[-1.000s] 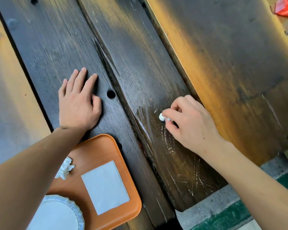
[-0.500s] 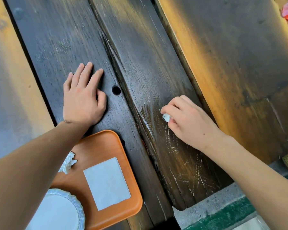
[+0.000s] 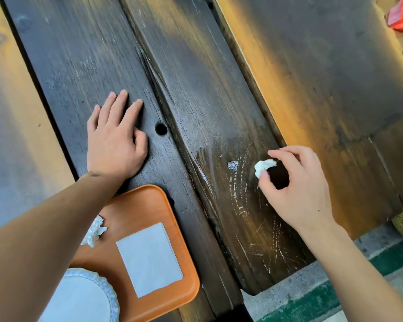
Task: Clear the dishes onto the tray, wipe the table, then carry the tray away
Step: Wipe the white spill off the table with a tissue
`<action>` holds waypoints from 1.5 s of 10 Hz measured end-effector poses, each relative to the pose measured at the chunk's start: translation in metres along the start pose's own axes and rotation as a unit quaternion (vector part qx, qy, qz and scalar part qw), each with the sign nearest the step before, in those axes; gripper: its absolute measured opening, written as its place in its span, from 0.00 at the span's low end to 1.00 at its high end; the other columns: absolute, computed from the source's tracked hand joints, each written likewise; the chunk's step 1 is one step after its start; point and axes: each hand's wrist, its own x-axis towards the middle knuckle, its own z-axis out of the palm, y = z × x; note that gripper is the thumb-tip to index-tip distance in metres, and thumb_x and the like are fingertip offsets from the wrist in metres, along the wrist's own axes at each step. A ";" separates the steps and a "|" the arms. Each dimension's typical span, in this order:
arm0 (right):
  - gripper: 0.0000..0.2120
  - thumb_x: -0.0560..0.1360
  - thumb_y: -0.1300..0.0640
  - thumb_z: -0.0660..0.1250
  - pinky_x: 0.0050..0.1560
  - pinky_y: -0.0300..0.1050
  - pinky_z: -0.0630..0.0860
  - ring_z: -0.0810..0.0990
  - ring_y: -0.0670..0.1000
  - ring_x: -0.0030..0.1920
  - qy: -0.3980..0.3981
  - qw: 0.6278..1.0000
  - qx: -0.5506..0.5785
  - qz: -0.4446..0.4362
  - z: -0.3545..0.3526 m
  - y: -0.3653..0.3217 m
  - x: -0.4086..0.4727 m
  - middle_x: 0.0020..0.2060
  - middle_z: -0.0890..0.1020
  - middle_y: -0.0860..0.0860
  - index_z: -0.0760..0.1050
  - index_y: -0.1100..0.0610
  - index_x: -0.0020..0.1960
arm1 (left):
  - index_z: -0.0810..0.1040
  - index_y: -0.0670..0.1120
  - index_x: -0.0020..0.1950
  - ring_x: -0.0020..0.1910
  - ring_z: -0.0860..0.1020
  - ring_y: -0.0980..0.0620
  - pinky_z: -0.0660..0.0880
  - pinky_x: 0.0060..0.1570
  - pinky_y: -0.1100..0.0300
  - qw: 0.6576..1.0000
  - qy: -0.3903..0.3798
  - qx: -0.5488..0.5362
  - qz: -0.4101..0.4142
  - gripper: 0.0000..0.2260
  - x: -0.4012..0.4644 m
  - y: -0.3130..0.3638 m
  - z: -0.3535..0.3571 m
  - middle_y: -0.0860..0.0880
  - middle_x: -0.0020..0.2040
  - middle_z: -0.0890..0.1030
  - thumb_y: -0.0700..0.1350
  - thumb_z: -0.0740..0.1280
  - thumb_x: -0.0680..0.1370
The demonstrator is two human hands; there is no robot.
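Head view: mid-wipe, by the look of it. Orange tray [image 3: 172, 219] at the near worktop [image 3: 196, 89] edge, already loaded with plate [image 3: 79, 296], flat napkin [image 3: 149, 259] and crumpled tissue [image 3: 94, 231]. Right hand [image 3: 296, 184] pinching a white wad [image 3: 263, 167] just over the wet, streaky patch [image 3: 237, 189]. Left hand [image 3: 114, 145] flat, fingers straight, bracing on the wood. Still left: finishing the wipe, carrying away.

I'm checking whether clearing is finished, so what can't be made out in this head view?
- Plate: cut off by the bottom edge and covered by the left forearm; any contents unseen.
- Tray: near-left part hidden under that forearm.
- Crumpled tissue: partly behind the forearm.
- Wad pinched by the right hand: mostly hidden by fingertips.
- Table: far end beyond the top edge.
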 end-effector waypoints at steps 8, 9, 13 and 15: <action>0.11 0.77 0.56 0.69 0.48 0.37 0.71 0.76 0.49 0.49 -0.056 0.989 0.023 -0.138 0.011 0.000 0.023 0.47 0.80 0.48 0.81 0.54 0.60 | 0.71 0.47 0.75 0.80 0.62 0.43 0.55 0.78 0.43 1.000 0.005 -0.006 -0.002 0.26 0.000 0.001 -0.001 0.43 0.79 0.67 0.47 0.57 0.76; 0.09 0.77 0.52 0.70 0.48 0.39 0.72 0.75 0.49 0.49 -0.056 0.989 0.025 -0.134 0.011 0.000 0.012 0.46 0.79 0.47 0.82 0.52 0.56 | 0.71 0.47 0.75 0.80 0.62 0.43 0.55 0.78 0.44 1.000 0.005 -0.006 -0.004 0.26 0.000 0.001 0.000 0.43 0.79 0.67 0.46 0.57 0.76; 0.06 0.77 0.60 0.70 0.48 0.41 0.79 0.78 0.48 0.47 -0.120 0.976 0.038 -0.176 0.006 -0.005 -0.043 0.46 0.82 0.48 0.84 0.57 0.53 | 0.71 0.47 0.75 0.80 0.61 0.43 0.55 0.78 0.43 1.000 0.000 -0.005 -0.004 0.26 -0.001 0.002 -0.001 0.43 0.79 0.67 0.47 0.57 0.77; 0.06 0.76 0.63 0.70 0.51 0.42 0.79 0.79 0.47 0.49 -0.081 0.978 0.060 -0.182 0.005 -0.016 -0.018 0.46 0.83 0.48 0.83 0.58 0.51 | 0.71 0.47 0.75 0.80 0.61 0.43 0.55 0.78 0.44 1.000 -0.001 -0.005 -0.006 0.26 0.000 0.002 -0.002 0.43 0.79 0.67 0.47 0.56 0.77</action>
